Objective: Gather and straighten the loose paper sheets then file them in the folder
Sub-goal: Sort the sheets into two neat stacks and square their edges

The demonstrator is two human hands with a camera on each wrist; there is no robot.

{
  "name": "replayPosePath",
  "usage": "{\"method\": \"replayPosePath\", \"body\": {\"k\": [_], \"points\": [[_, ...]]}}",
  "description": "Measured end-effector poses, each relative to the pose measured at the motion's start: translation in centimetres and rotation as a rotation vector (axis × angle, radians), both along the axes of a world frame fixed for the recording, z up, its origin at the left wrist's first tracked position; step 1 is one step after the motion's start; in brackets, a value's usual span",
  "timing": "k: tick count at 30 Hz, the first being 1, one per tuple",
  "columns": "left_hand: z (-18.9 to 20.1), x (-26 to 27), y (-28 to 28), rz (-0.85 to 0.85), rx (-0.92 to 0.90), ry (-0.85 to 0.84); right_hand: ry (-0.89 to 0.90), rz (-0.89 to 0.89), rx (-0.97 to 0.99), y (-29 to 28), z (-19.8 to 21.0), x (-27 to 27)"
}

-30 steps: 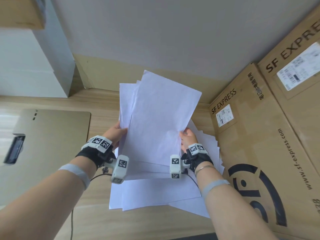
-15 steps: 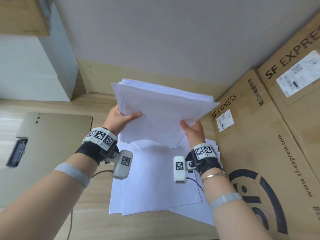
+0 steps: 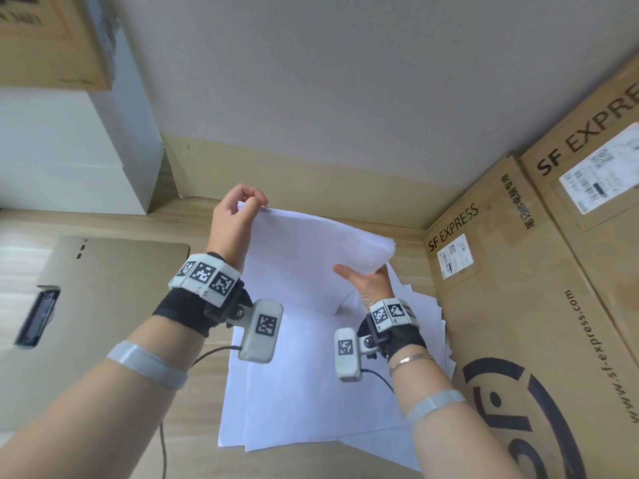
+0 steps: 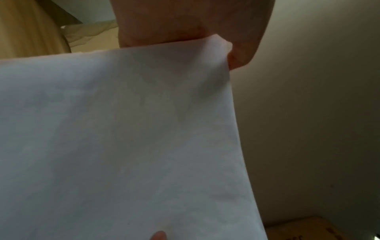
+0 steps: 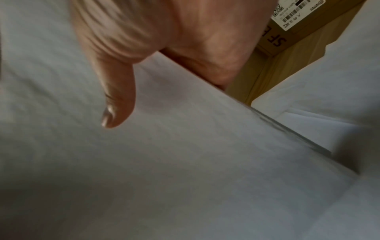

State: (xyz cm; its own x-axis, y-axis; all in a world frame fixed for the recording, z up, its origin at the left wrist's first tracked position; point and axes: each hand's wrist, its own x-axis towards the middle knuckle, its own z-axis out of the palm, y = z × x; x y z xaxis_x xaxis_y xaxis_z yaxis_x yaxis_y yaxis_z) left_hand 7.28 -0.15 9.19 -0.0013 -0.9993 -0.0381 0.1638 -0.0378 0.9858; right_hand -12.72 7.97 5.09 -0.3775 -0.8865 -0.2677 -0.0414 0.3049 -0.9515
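A stack of white paper sheets (image 3: 311, 250) is held up on edge above the desk, turned sideways. My left hand (image 3: 238, 216) pinches its upper left corner, and the left wrist view shows the sheet (image 4: 123, 129) hanging below my fingers (image 4: 240, 53). My right hand (image 3: 366, 281) grips the stack's lower right edge, with the thumb (image 5: 117, 100) lying on the front sheet (image 5: 185, 154). More loose white sheets (image 3: 304, 392) lie spread on the wooden desk beneath. A tan folder (image 3: 103, 305) with a black clip (image 3: 36, 316) lies flat at the left.
Big SF Express cardboard boxes (image 3: 536, 305) stand close on the right, against the loose sheets. A white box (image 3: 69, 150) and a cardboard box (image 3: 52, 39) are stacked at the back left. The wall (image 3: 328, 98) runs behind the desk.
Both hands lifted the stack and turned it from upright to sideways. The left hand rose to the top corner; the right hand now holds the lower right edge.
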Motion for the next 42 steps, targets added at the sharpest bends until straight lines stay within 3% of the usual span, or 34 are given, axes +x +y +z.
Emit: {"method": "replayPosePath", "body": {"k": [6, 13, 16, 21, 26, 29, 32, 36, 40, 42], "points": [[-1.4, 0.7, 0.3, -0.141, -0.047, 0.020, -0.028, -0.157, 0.021, -0.6, -2.1, 0.2], [-5.4, 2.9, -0.1, -0.293, 0.142, -0.057, -0.187, -0.096, -0.122, -1.1, -1.8, -0.4], [-7.6, 3.2, -0.5, -0.335, 0.283, -0.185, -0.130, 0.024, -0.023, -1.2, -2.3, 0.0], [-9.7, 2.5, -0.2, -0.281, 0.378, -0.380, 0.079, -0.075, 0.363, -1.5, -4.1, 1.8], [-9.4, 1.8, 0.1, -0.252, 0.341, -0.453, 0.095, -0.145, 0.263, -2.0, -4.4, 1.9], [-8.8, 1.9, -0.4, -0.246, 0.320, -0.375, 0.114, -0.077, 0.177, -2.5, -3.5, 1.4], [-9.2, 2.3, -0.3, -0.275, 0.423, -0.345, 0.146, 0.016, 0.189, -2.3, -3.8, 1.2], [-10.9, 3.3, 1.2, -0.231, 0.590, -0.465, 0.206, 0.201, 0.304, -0.5, -7.1, 0.7], [-12.5, 4.8, 1.7, -0.190, 0.660, -0.505, 0.402, 0.336, 0.474, 2.2, -10.6, -0.5], [-13.1, 5.5, 1.8, -0.171, 0.684, -0.500, 0.625, 0.527, 0.511, 2.9, -11.2, -0.9]]}}
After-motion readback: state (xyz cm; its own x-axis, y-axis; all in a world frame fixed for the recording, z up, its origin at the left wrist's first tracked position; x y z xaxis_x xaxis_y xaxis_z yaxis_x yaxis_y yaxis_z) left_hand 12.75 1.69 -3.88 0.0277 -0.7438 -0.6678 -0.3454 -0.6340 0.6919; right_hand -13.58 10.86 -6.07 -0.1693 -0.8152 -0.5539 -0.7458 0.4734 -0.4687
